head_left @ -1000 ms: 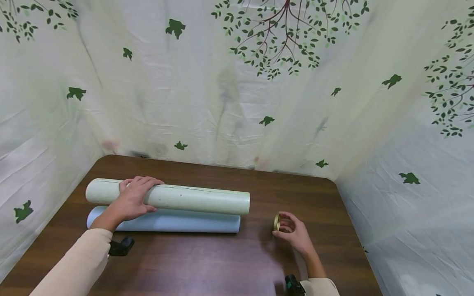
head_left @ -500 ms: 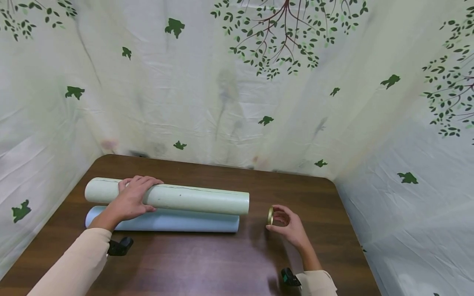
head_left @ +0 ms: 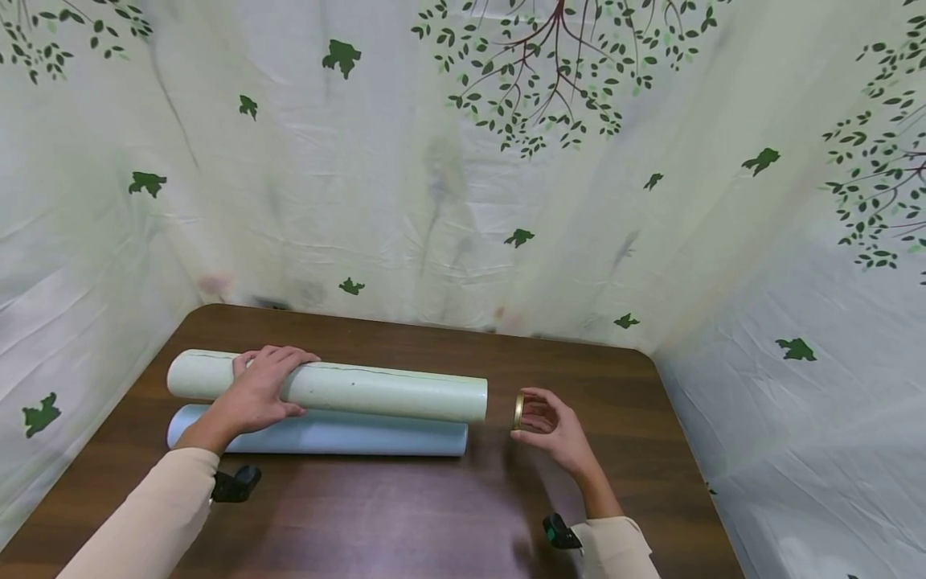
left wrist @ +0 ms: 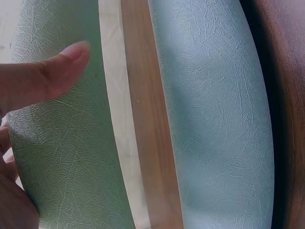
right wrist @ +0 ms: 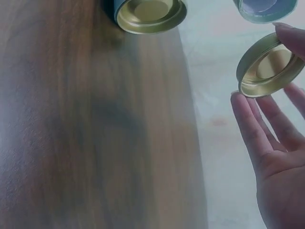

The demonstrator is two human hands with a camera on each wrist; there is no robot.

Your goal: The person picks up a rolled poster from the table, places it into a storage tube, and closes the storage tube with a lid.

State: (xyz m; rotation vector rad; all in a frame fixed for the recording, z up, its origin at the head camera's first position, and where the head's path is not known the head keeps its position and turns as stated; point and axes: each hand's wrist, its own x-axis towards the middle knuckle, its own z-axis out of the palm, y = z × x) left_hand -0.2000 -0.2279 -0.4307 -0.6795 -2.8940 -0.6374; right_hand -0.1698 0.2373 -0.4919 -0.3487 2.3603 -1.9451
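Note:
A long pale green tube (head_left: 376,391) lies across the brown table (head_left: 405,515), with a light blue tube (head_left: 347,438) just in front of it. My left hand (head_left: 271,378) grips the green tube near its left end; the thumb (left wrist: 47,78) presses its textured side. To the right, my right hand (head_left: 531,410) pinches a round gold cap (head_left: 518,410) upright, a short way off the green tube's right end. In the right wrist view the cap (right wrist: 266,71) shows its hollow side. Beyond it, the green tube's end (right wrist: 264,9) looks open and the blue tube's end (right wrist: 150,14) has a gold cap.
White cloth printed with green leaves (head_left: 463,201) hangs close round the table's back and both sides. A black wrist camera sits on each sleeve, left (head_left: 235,485) and right (head_left: 560,533). Bare wood lies in front of the tubes.
My right hand has carried the gold cap up and to the left, closer to the green tube's right end. The left hand and both tubes have stayed put.

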